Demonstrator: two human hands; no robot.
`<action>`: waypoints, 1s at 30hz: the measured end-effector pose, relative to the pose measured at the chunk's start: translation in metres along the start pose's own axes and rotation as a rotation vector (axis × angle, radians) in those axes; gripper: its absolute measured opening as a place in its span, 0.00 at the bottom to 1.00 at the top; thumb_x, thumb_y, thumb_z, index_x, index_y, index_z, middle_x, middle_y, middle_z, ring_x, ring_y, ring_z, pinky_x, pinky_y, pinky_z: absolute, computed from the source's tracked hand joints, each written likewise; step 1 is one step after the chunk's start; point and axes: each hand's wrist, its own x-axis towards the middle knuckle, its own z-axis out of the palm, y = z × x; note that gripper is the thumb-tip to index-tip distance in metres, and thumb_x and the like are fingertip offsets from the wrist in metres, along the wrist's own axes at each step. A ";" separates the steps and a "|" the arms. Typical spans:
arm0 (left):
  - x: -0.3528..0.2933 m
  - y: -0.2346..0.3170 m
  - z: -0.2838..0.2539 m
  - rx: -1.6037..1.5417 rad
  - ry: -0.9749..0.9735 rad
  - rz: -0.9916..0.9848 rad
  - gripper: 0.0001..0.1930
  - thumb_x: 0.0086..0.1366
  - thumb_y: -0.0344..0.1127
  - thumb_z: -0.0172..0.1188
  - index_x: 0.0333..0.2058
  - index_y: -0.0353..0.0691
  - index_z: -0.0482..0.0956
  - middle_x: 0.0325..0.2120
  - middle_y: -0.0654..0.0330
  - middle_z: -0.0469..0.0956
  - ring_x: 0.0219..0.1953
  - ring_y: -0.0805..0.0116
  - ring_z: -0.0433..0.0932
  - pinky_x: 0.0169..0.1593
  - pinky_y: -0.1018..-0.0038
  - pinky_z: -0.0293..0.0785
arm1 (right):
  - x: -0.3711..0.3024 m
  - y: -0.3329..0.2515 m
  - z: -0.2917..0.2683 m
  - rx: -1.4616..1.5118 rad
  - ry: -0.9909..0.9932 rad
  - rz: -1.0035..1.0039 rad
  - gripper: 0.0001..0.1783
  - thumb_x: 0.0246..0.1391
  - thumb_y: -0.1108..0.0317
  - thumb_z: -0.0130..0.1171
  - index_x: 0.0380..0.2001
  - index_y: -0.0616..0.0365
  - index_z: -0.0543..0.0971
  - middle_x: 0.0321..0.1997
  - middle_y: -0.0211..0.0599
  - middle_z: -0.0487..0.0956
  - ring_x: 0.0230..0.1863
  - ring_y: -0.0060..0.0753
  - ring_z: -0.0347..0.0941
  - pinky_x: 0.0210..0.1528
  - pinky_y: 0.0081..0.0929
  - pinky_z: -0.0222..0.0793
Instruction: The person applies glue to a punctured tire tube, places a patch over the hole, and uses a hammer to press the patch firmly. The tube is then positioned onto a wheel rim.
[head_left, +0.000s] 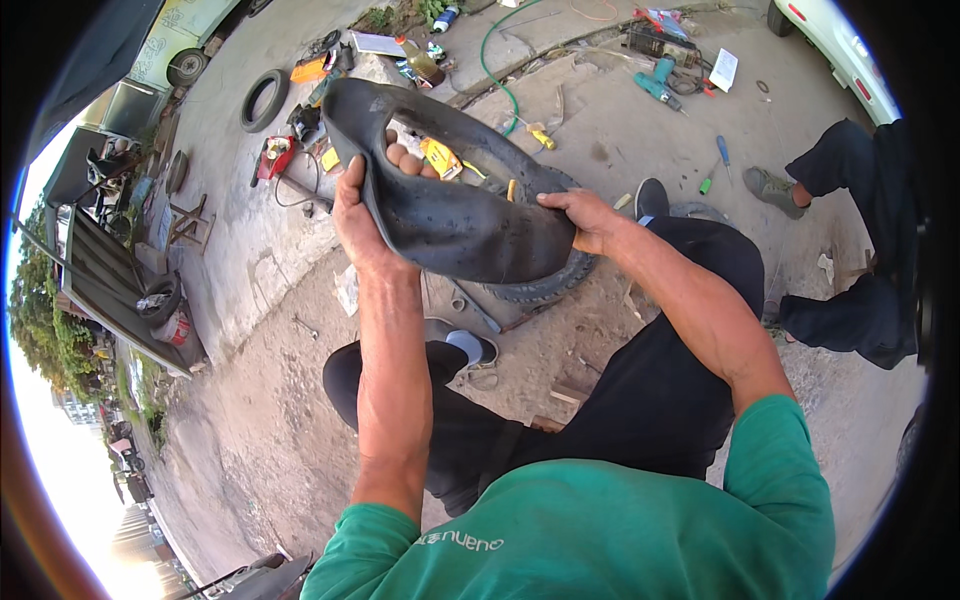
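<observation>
A large black rubber inner tube (465, 225) is stretched between my two hands in front of my knees. My left hand (365, 215) grips its left side, thumb on the near face and fingertips showing through the tube's opening. At the right end, my right hand (585, 215) is closed on the rubber with its thumb on top; its other fingers are mostly hidden. Below the tube, partly covered by it, a treaded tyre (548, 288) rests on the ground. Through the opening a yellow item (440, 158) is visible behind.
Another tyre (264, 101) lies at the far left. Beyond are a teal power drill (657, 84), a green hose (485, 55) and a blue-handled screwdriver (722, 148). A person's dark-trousered leg (850, 320) is at right, near a white vehicle (840, 45). A wrench (305, 327) lies left.
</observation>
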 end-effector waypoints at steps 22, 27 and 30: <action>-0.125 -0.129 -0.330 0.972 0.948 -0.639 0.24 0.71 0.47 0.58 0.57 0.35 0.75 0.45 0.54 0.80 0.39 0.61 0.81 0.38 0.65 0.75 | 0.054 0.083 -0.126 -1.371 0.657 0.171 0.39 0.55 0.54 0.66 0.66 0.64 0.71 0.67 0.56 0.74 0.68 0.52 0.71 0.68 0.41 0.67; -0.087 -0.123 -0.306 1.062 0.787 -0.583 0.23 0.70 0.44 0.61 0.56 0.33 0.77 0.41 0.56 0.83 0.38 0.66 0.83 0.37 0.69 0.77 | 0.066 0.088 -0.122 -1.500 0.594 0.240 0.33 0.56 0.53 0.65 0.63 0.54 0.77 0.64 0.49 0.78 0.66 0.50 0.73 0.66 0.42 0.69; -0.079 -0.137 -0.312 1.084 0.731 -0.609 0.22 0.69 0.41 0.62 0.55 0.32 0.78 0.37 0.57 0.84 0.34 0.67 0.84 0.34 0.72 0.77 | 0.074 0.088 -0.114 -1.618 0.469 0.237 0.30 0.57 0.53 0.65 0.60 0.52 0.79 0.60 0.51 0.80 0.62 0.53 0.76 0.63 0.45 0.71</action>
